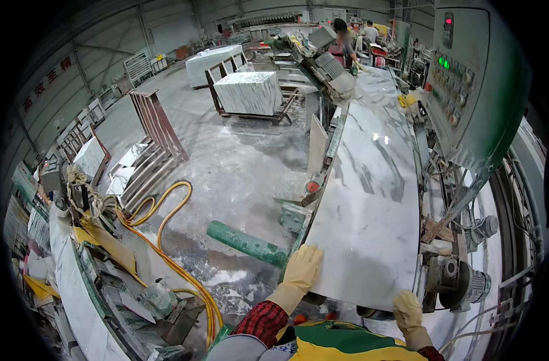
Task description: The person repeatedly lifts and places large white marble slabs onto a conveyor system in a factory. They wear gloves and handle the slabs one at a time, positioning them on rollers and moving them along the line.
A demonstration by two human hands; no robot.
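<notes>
A long white marble slab (365, 234) with grey veins lies on a narrow machine bed and runs away from me. Both my hands wear cream rubber gloves. My left hand (301, 274) rests on the slab's left edge near its close end, fingers stretched out over the surface. At the near right corner, my right hand (409, 316) has its fingers bent against the slab's edge; its underside and thumb are partly hidden. Red checked sleeves show at my wrists, and a green and yellow apron (353, 343) covers my front.
A control cabinet (461, 72) with lit green lamps overhangs the right side, above motors (476, 286). Ahead, a tilted machine head (331, 69) flanks the bed, with a co-worker (345, 45) behind. Yellow hoses (166, 240) and a green pipe (244, 240) lie left; stone blocks (248, 93) stand beyond.
</notes>
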